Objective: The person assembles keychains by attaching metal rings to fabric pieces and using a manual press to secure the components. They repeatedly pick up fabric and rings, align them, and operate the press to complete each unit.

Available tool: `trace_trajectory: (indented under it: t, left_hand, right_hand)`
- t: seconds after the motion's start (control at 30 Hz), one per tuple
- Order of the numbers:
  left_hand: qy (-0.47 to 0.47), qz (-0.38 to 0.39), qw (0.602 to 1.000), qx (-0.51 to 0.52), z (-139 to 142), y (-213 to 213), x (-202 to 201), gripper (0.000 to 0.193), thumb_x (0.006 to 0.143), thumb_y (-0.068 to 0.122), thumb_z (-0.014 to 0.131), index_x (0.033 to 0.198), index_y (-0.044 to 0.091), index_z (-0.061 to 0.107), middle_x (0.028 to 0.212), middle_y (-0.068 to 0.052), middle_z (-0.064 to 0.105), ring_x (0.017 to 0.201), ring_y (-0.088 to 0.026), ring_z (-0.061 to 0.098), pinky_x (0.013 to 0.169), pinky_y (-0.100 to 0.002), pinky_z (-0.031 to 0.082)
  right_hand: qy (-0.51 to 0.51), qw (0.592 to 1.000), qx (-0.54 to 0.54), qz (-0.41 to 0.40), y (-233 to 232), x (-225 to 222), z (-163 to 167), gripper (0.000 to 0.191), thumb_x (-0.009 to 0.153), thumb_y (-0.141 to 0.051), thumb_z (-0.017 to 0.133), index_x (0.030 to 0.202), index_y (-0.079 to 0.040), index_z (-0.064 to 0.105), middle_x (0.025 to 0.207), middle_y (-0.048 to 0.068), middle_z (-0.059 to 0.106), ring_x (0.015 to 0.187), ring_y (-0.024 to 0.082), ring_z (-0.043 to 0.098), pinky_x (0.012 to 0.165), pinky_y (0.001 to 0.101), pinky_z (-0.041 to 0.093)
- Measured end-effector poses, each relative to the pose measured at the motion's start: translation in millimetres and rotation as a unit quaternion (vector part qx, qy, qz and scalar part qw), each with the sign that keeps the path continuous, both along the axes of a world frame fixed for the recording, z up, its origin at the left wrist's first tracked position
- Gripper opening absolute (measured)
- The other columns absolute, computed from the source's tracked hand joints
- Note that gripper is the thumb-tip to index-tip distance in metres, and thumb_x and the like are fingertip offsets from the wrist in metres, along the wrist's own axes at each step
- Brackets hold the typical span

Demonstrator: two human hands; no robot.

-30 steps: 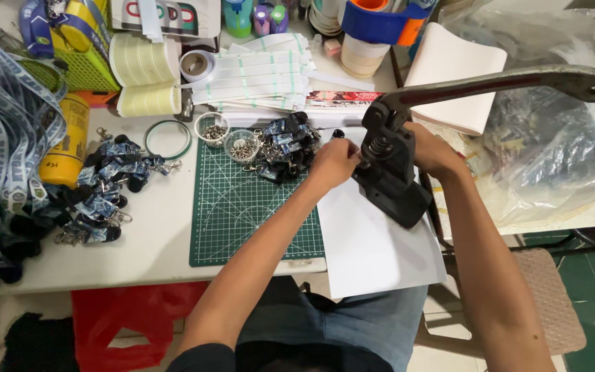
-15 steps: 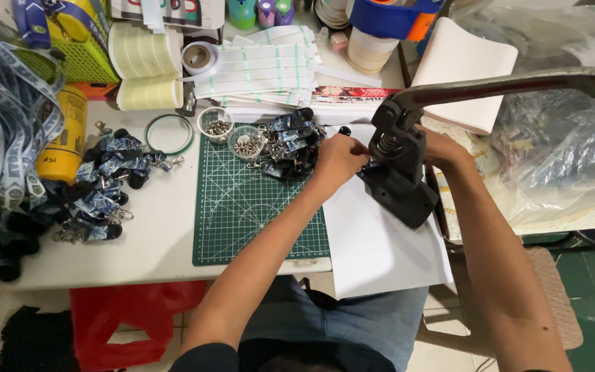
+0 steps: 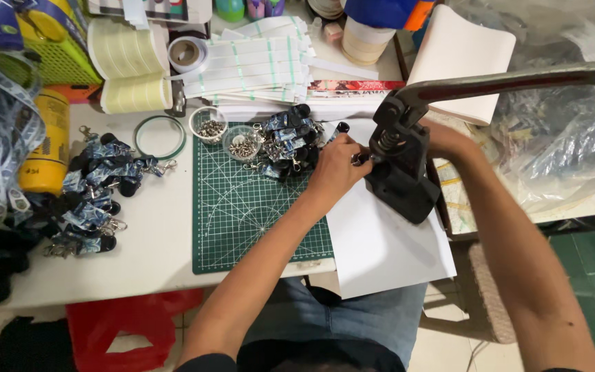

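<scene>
A black hand press (image 3: 402, 180) stands on a white sheet (image 3: 380, 251) at the table's right edge, its long lever (image 3: 518, 80) raised to the right. My left hand (image 3: 335, 171) is at the press's die, fingers pinched on a small metal-tipped strap piece (image 3: 359, 159). On the far side of the press is my right hand (image 3: 447, 140), its fingers hidden behind the press body. Just left of my left hand, a heap of short blue-and-black straps (image 3: 285, 143) lies on the green cutting mat (image 3: 242, 220).
Two small cups of metal parts (image 3: 209, 127) (image 3: 241, 143) sit at the mat's top. More straps (image 3: 94, 196) lie at the left by a yellow can (image 3: 43, 145). Tape rolls (image 3: 129, 48) and label strips (image 3: 256, 58) stand behind. Plastic bags (image 3: 559, 148) fill the right.
Both hands have stayed at the press. The view has tilted slightly, and the lever remains raised.
</scene>
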State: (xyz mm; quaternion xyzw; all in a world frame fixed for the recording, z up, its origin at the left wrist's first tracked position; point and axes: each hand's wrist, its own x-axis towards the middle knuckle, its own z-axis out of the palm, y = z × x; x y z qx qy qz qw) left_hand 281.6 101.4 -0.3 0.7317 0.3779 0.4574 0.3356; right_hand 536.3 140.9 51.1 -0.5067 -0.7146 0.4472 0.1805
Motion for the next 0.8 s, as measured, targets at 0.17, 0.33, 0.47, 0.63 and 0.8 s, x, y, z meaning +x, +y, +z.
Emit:
trace_trajectory:
  t: [0.17,0.33,0.47,0.63,0.8]
  left_hand:
    - [0.004,-0.007,1.000,-0.001,1,-4,-1,0.024,0.077,0.016,0.084,0.097,0.004,0.079,0.098,-0.014,0.067,0.083,-0.032,0.070,0.076,-0.041,0.058]
    - [0.006,-0.019,1.000,0.001,6,-8,-3,0.024,0.082,0.015,0.082,0.101,0.002,0.076,0.099,-0.013,0.066,0.078,-0.028,0.073,0.071,-0.039,0.059]
    - [0.022,-0.021,0.999,0.033,4,-6,-1,0.025,0.081,0.015,0.082,0.100,0.000,0.076,0.098,-0.013,0.066,0.075,-0.030,0.071,0.070,-0.041,0.058]
    - [0.035,-0.028,0.999,0.000,0,-6,0,0.025,0.083,0.016,0.081,0.102,0.000,0.075,0.101,-0.013,0.065,0.073,-0.029,0.071,0.070,-0.041,0.058]
    - [0.030,-0.027,0.999,0.001,8,-9,2,0.027,0.084,0.018,0.080,0.106,0.002,0.075,0.104,-0.013,0.065,0.080,-0.030,0.072,0.075,-0.042,0.059]
  right_hand:
    - [-0.095,0.876,-0.203,-0.427,34,45,163,0.038,0.107,-0.035,0.049,0.131,-0.008,0.061,0.113,0.008,0.070,0.100,0.023,0.067,0.088,0.0484,0.054]
    - [-0.456,0.833,-0.217,-0.225,27,15,225,0.036,0.101,-0.038,0.056,0.125,-0.014,0.069,0.101,0.011,0.074,0.088,0.027,0.073,0.080,0.0465,0.058]
    - [-0.660,0.744,-0.046,-0.090,-45,-1,213,0.047,0.097,-0.052,0.064,0.108,-0.012,0.083,0.081,0.015,0.076,0.071,0.024,0.075,0.069,0.0356,0.062]
    - [-0.510,0.851,0.073,-0.100,-78,-4,195,0.049,0.103,-0.049,0.057,0.099,-0.006,0.080,0.066,0.011,0.067,0.055,0.019,0.065,0.052,0.0318,0.056]
    - [-0.476,0.852,0.036,-0.216,-134,-31,175,0.048,0.106,-0.042,0.048,0.096,-0.006,0.079,0.058,0.010,0.061,0.043,0.020,0.061,0.043,0.0361,0.049]
